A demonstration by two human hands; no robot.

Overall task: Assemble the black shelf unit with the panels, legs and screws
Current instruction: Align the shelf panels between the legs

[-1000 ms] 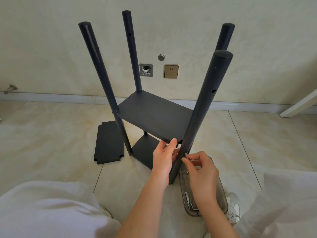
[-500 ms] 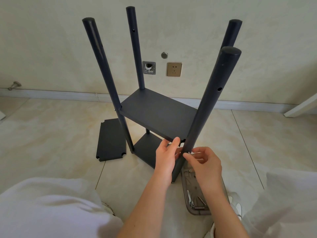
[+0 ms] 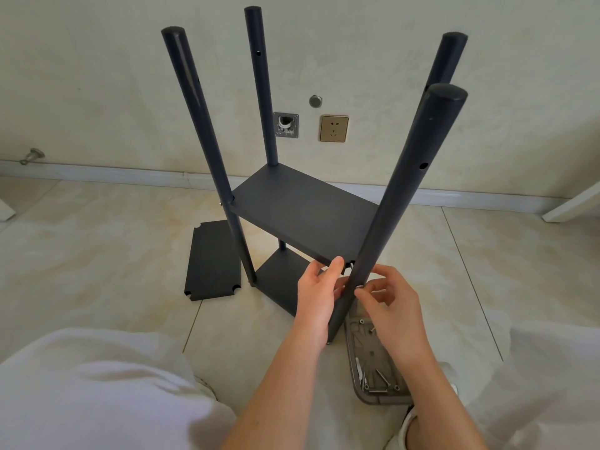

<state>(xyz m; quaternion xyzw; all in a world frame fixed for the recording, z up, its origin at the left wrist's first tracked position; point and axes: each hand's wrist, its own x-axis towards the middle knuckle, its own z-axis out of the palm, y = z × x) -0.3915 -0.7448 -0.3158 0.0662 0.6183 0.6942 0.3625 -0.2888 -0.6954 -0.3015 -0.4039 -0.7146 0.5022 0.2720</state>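
Landmark: the near leg [image 3: 399,203], the big black pole closest to the person.
Shelf unit: it stands on the floor [image 3: 97,254], with four poles pointing up.
Other legs: three more legs rise behind and to the left of the near leg.
Done so far: the bottom panel [image 3: 282,280] sits low, left of the near leg. The middle panel [image 3: 302,216] sits above it, and its corner meets the near leg.
Left hand [image 3: 319,293]: its grip is curled around the edge of the middle panel, just left of the near leg.
Right hand [image 3: 393,303]: its grip pinches a small silver screw [image 3: 359,286] and holds it right against the near leg.
Step now: it looks like the screw is going in to tie the middle panel to the near leg.
Left to do: the loose panel [image 3: 212,261] lies flat on the floor, well to the left of the near leg. It probably goes on top. The upper hole [image 3: 423,165] in the near leg is empty.
Spare screws [image 3: 378,380]: they lie in a tray [image 3: 373,354] on the floor, just by the foot of the near leg.
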